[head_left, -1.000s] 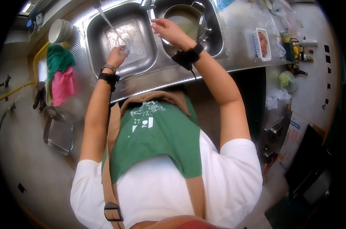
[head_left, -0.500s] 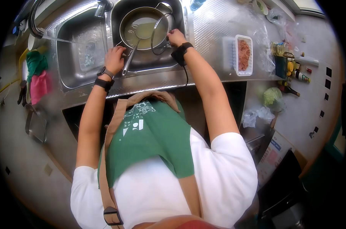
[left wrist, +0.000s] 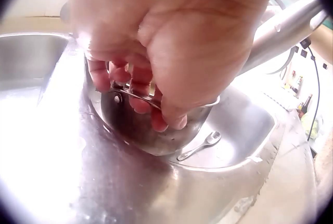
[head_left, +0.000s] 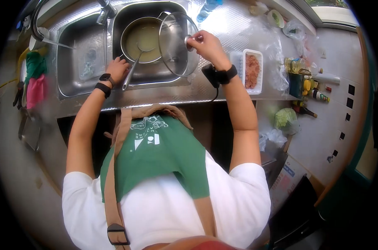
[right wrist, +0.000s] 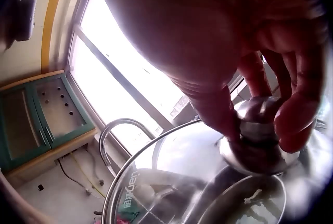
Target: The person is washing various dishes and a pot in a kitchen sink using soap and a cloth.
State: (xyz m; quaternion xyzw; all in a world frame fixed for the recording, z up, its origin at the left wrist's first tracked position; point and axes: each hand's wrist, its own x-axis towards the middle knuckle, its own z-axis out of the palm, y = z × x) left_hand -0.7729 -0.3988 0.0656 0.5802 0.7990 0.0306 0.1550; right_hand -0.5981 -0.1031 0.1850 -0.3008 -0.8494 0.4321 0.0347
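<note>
A metal pot [head_left: 128, 31] with cloudy liquid stands in the right sink basin. My left hand [head_left: 119, 68] is at its near left side; in the left wrist view the fingers curl round the pot's loop handle [left wrist: 136, 97]. My right hand [head_left: 207, 48] pinches the knob [right wrist: 257, 125] of a glass lid [head_left: 172, 41], holding the lid tilted at the pot's right side. A ladle [head_left: 132, 73] leans in the pot, its bowl in the liquid and its handle over the near rim. Below the pot, a small spoon [left wrist: 203, 146] lies in the basin.
Water runs from a tap [head_left: 38, 31] into the left basin [head_left: 68, 83], where a clear plastic piece [head_left: 89, 66] lies. To the right are a white tray of minced meat [head_left: 252, 71], plastic bags [head_left: 276, 54] and several bottles. Cloths [head_left: 35, 68] hang at the left.
My left hand has gone from the left basin to the pot handle. My right hand has taken the lid by its knob and moved it right, off the pot. The view has shifted.
</note>
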